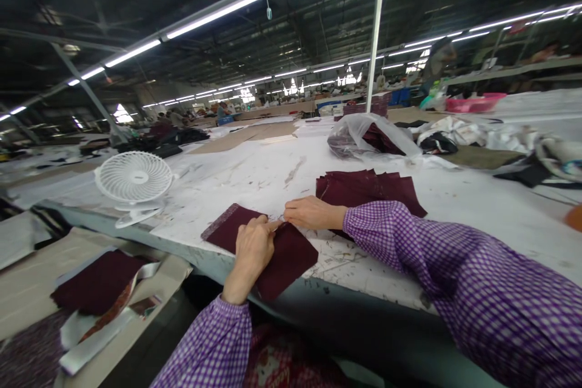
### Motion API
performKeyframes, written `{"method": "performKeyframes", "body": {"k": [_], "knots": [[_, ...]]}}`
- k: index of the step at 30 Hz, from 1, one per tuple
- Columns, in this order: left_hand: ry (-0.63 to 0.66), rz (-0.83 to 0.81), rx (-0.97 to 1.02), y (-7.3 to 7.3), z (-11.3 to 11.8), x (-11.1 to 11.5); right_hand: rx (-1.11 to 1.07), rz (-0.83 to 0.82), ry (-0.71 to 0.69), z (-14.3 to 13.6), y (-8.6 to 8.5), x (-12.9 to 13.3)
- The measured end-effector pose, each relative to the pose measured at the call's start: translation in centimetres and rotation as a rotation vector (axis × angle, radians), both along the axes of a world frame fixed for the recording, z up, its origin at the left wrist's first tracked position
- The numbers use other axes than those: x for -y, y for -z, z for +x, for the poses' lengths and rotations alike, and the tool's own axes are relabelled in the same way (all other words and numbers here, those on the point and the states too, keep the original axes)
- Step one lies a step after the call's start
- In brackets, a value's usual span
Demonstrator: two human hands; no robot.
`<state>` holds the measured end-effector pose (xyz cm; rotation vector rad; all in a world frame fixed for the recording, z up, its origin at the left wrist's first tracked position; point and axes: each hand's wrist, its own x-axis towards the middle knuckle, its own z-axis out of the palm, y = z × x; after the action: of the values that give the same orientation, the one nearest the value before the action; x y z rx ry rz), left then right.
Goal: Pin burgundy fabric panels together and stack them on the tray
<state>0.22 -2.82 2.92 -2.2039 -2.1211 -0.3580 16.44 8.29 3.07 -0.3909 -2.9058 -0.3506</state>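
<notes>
A maroon fabric piece (291,257) lies at the front edge of the white-covered table, its lower corner hanging over the edge. My left hand (255,247) rests on it with fingers bent and pressed on the cloth. My right hand (304,213) is closed at the upper edge of the same piece, fingertips pinched close to the left fingers. Whatever lies between the fingertips is too small to tell. Beyond my right wrist sits a fanned stack of maroon pieces (370,187), partly hidden by my sleeve.
A white fan (134,179) stands at the left table edge. Behind the stack lies a clear plastic bag (348,136) holding maroon cloth. More maroon cloth (97,282) is on a lower surface at left. A pink basin (475,103) and a metal pole (376,36) are farther back.
</notes>
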Motion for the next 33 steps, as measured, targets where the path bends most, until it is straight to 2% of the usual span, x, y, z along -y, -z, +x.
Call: {"method": "performKeyframes", "body": {"k": [5,11,14,18,22,25,33], "knots": [[0.008,-0.021,-0.012,0.2,-0.2,-0.5,0.021,0.083,-0.02,0.2,0.5,-0.1],[0.068,0.007,-0.058,0.5,-0.3,-0.4,-0.006,0.053,-0.056,0.6,0.8,-0.6],[0.068,0.044,-0.082,0.6,-0.1,-0.2,-0.024,-0.051,-0.094,0.9,0.7,-1.1],[0.081,0.07,-0.108,0.8,0.0,-0.1,-0.184,-0.236,-0.069,1.1,0.2,-1.2],[0.078,0.074,-0.132,0.9,0.0,-0.1,-0.241,-0.316,-0.139,0.9,-0.1,-0.4],[0.072,0.074,-0.147,0.9,0.1,0.0,-0.215,-0.323,-0.173,0.7,0.1,0.1],[0.085,0.1,-0.137,1.1,0.1,0.0,-0.195,-0.247,-0.147,1.1,0.4,0.5]]}}
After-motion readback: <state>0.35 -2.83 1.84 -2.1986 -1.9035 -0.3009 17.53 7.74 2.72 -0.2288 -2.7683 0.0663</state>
